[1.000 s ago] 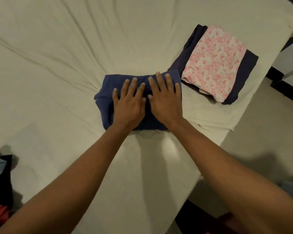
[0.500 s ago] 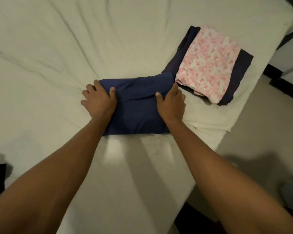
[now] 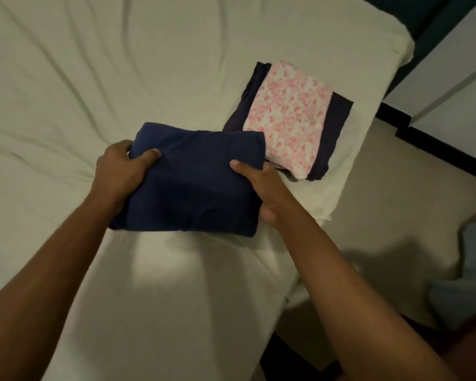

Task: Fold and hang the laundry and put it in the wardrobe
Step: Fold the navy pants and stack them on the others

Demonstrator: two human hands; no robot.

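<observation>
On the bed, its pale sheet creased in long soft folds, the left hand grips the left edge of a folded navy garment, thumb on top; the right hand clamps its right edge likewise; just beyond lies a pink floral cloth stacked on a dark folded piece.

Count: folded garments x3. 1 navy, held btw 2 hands, L + R. 2 stacked just beyond R hand: pink floral atop dark one. Bed x1.
</observation>
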